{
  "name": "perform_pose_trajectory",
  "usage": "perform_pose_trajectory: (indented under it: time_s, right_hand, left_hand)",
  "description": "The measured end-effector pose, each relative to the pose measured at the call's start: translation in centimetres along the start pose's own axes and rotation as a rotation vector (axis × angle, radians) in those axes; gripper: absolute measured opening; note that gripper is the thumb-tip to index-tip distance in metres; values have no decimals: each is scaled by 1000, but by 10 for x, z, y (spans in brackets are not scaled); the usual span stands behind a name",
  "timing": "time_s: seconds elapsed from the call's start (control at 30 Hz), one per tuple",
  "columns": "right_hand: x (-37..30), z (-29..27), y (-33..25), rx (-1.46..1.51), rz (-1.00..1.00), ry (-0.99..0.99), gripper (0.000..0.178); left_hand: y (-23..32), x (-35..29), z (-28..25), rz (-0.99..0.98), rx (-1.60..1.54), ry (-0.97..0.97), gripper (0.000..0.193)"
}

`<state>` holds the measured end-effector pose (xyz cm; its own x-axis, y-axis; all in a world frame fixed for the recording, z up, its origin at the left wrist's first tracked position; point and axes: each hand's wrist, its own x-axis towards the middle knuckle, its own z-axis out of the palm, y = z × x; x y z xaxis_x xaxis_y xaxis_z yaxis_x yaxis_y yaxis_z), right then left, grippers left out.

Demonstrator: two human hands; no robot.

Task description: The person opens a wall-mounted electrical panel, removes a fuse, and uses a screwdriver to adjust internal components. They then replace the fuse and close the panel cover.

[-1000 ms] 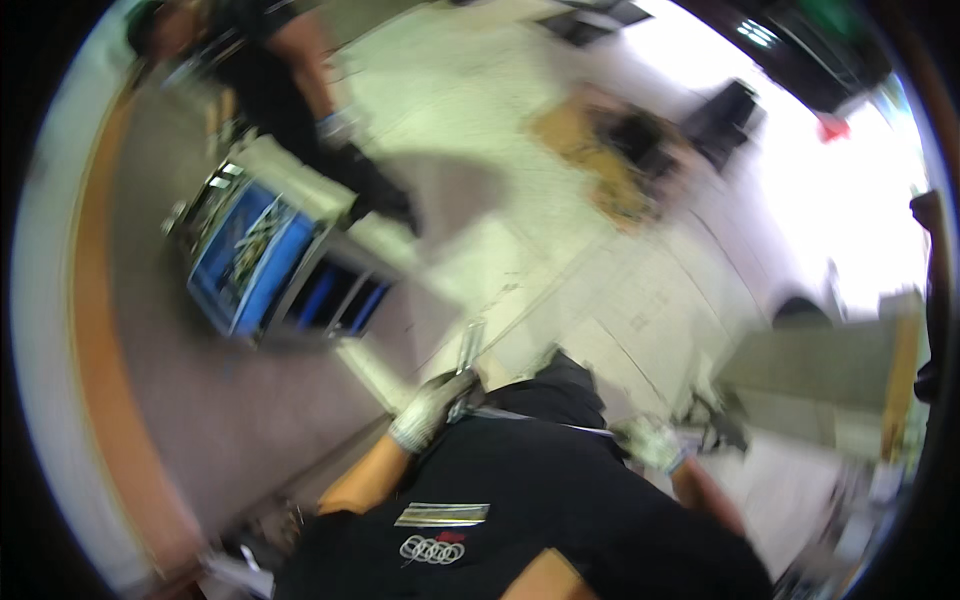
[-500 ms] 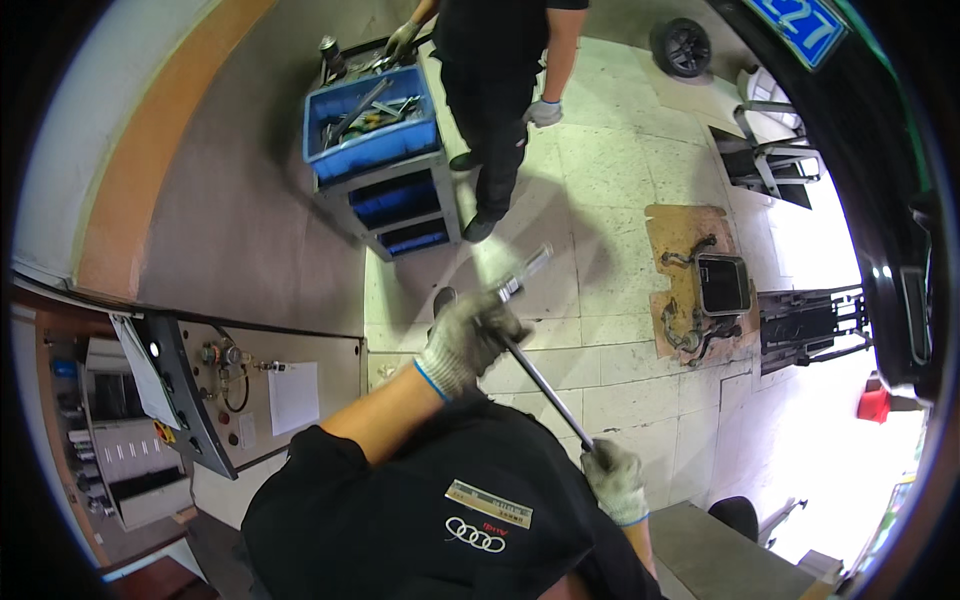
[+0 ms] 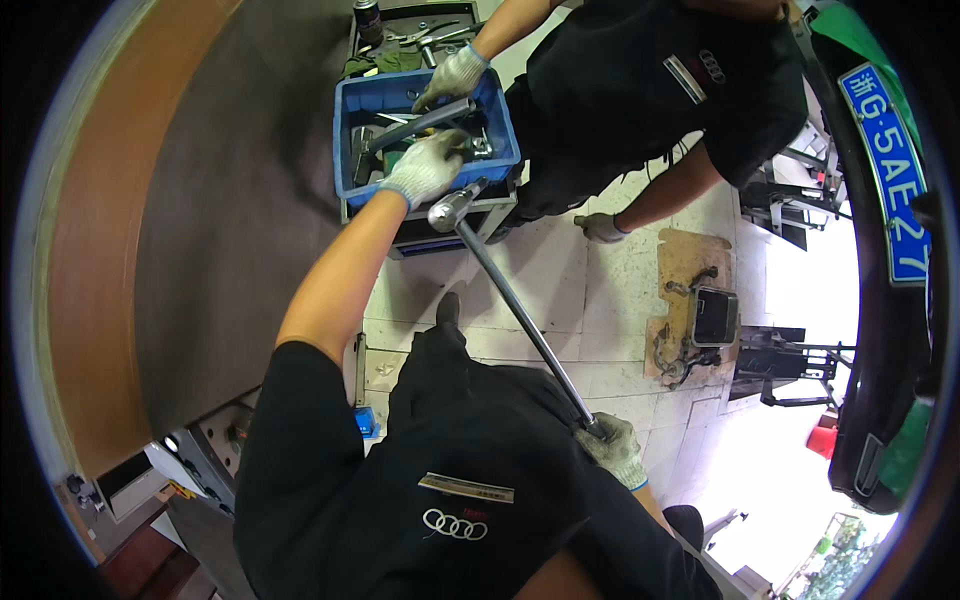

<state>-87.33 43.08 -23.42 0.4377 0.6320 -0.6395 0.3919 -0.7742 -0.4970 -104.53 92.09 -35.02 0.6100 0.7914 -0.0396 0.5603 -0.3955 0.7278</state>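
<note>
My right hand [image 3: 612, 452], in a pale knit glove, is closed around the lower end of a long steel ratchet handle [image 3: 530, 325]. The bar slants up and away to the left, and its round head [image 3: 452, 212] hangs just short of a blue bin [image 3: 428, 190]. My left hand [image 3: 428, 166], also gloved, reaches over the bin's near side among the tools. Its fingers look bent, but blur hides whether they hold anything. Beside it in the bin lies a hammer [image 3: 362, 155] with a dark handle. Several other hand tools lie there, partly covered.
A co-worker's gloved hand [image 3: 455, 78] is at the bin's far edge; their other hand [image 3: 600, 228] hangs lower. Behind the bin is a tool tray [image 3: 425, 22]. Cardboard [image 3: 690, 245] with dark parts and a square pan [image 3: 714, 318] lies on the floor. A car [image 3: 870, 430] stands at right.
My left hand has let go of the bar near its head and moved up to the bin, which appears closer. The co-worker has leaned over and brought a hand to the bin.
</note>
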Motion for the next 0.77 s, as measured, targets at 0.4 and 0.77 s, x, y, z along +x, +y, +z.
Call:
perform_pose_trajectory:
  time_s: [0.4, 0.77]
  right_hand:
    - [11, -1, 21, 247, 68, 217, 19]
    - [34, -49, 16, 48, 24, 45, 16]
  left_hand:
    - [-47, 92, 19, -115, 556, -280, 48]
    - [-34, -10, -118, 108, -647, 374, 47]
